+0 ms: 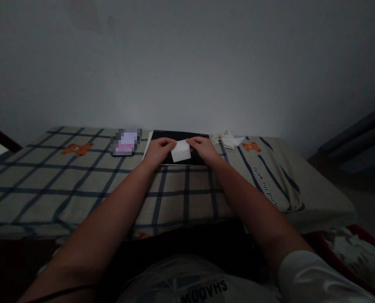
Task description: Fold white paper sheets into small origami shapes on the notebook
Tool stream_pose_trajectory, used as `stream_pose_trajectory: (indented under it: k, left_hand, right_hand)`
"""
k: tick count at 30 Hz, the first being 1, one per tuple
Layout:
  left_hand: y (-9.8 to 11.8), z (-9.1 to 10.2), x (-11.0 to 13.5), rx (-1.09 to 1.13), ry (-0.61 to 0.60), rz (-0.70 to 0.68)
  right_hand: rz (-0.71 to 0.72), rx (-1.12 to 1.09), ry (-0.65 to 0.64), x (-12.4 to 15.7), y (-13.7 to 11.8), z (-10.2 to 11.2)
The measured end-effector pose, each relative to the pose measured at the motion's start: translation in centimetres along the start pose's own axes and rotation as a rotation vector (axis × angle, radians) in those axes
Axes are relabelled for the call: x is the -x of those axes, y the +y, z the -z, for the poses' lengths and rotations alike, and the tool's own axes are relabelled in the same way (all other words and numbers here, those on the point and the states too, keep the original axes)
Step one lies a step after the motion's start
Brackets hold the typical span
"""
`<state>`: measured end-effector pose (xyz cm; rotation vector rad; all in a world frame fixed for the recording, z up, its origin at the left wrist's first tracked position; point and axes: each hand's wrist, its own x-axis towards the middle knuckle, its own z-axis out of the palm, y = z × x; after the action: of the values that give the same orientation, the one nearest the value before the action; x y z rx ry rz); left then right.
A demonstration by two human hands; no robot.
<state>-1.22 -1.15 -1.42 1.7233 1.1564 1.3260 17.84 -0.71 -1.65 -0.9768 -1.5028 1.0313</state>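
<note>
Between my two hands is a small white piece of paper (181,151), with a crease or fold running across it. My left hand (160,150) pinches its upper left corner between thumb and fingers. At the upper right corner, my right hand (203,148) pinches it the same way. Beneath the paper lies a black flat board or calendar-like pad (165,135) with small holes along its far edge and white sheets showing at its left side. The fingertips behind the paper are partly hidden.
A checked cloth (111,181) with bear prints covers the table. Left of the pad lies a pixelated phone-like object (126,142); folded white paper pieces (230,139) lie on the right. A red container (357,248) of paper pieces stands low at right. A wall (187,63) rises behind.
</note>
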Motion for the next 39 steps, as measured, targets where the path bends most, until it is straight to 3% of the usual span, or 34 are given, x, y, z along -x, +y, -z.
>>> stream_pose_trajectory:
  k: [15, 22, 24, 28, 30, 39]
  left_hand:
    - [0.3, -0.3, 0.1, -0.067, -0.011, 0.000]
    - [0.5, -0.2, -0.1, 0.055, 0.015, 0.026]
    - [0.6, -0.2, -0.1, 0.112, -0.035, 0.058]
    - [0.8, -0.8, 0.2, 0.217, -0.263, 0.115]
    - [0.6, -1.1, 0.3, 0.305, -0.303, 0.111]
    - [-0.4, -0.6, -0.1, 0.237, -0.206, 0.145]
  right_hand:
    - [0.031, 0.056, 0.081, 0.1, -0.5, -0.1]
    - [0.046, 0.016, 0.185, 0.0, -0.4, -0.1]
    - [0.048, 0.007, 0.219, 0.0, -0.4, -0.1]
    - [0.052, 0.022, 0.243, 0.1, -0.5, -0.1]
    - [0.058, 0.027, 0.247, 0.1, -0.5, -0.2]
    - [0.029, -0.027, 0.213, -0.3, 0.2, 0.1]
